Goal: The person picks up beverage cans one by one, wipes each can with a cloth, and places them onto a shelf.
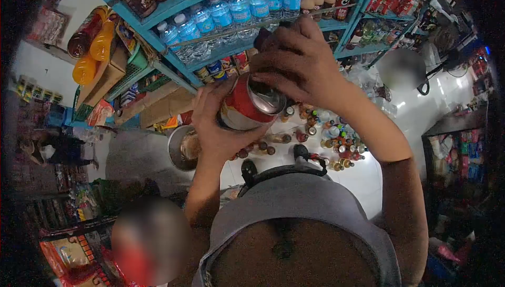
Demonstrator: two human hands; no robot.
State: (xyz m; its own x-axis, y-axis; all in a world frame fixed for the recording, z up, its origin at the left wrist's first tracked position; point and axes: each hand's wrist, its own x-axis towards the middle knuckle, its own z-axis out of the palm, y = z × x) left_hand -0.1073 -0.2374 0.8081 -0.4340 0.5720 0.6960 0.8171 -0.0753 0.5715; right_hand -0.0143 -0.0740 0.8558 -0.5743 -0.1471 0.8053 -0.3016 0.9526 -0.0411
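Observation:
My left hand (213,124) is wrapped around a large red and white can (241,109). The can is tilted, and its shiny metal end (267,99) faces me. Over that end reaches my right hand (297,58), fingers curled, the lower ones against or very near the rim. A dark piece (264,39), perhaps cloth, shows at the right fingers; what it is I cannot make out. Both hands are raised in front of a blue shelf unit (210,58).
Water bottles (221,13) line the shelf behind my hands. Many bottles (336,140) stand on the tiled floor below. A round metal basin (176,147) lies left of them. Orange drink bottles (100,45) are at left. Two other people, heads blurred, are nearby.

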